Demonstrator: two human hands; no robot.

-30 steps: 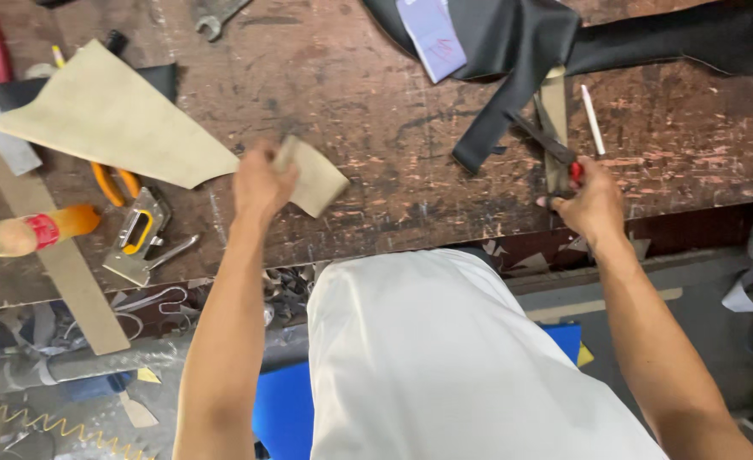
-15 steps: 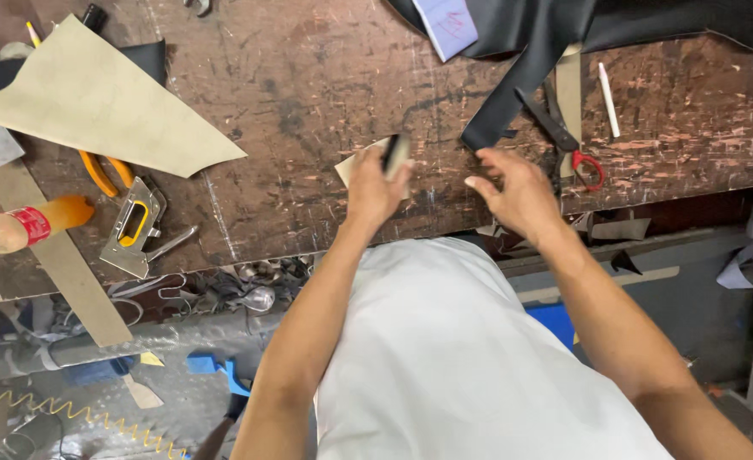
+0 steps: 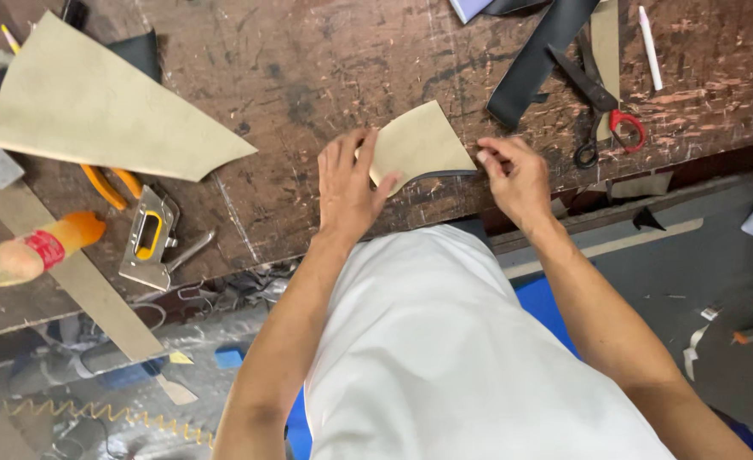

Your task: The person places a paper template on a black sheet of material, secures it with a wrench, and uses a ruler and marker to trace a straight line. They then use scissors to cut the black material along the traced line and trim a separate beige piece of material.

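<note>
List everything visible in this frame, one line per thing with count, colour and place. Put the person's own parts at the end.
Workbench: one, worn dark brown wood, across the top.
Small tan piece: one, tan with a dark underside, at the bench's near edge between the hands.
Large tan sheet: one, tan, upper left of the bench.
Scissors: one pair, black blades with one red and one black handle loop, upper right.
Black strip: one, black, beside the scissors.
White marker: one, white, far upper right.
Staple gun: one, metal with yellow, left near edge.
Pliers: one pair, orange handles, half under the large sheet.
Left hand: pressing on the small tan piece.
Right hand: fingertips at the piece's right corner.
</note>
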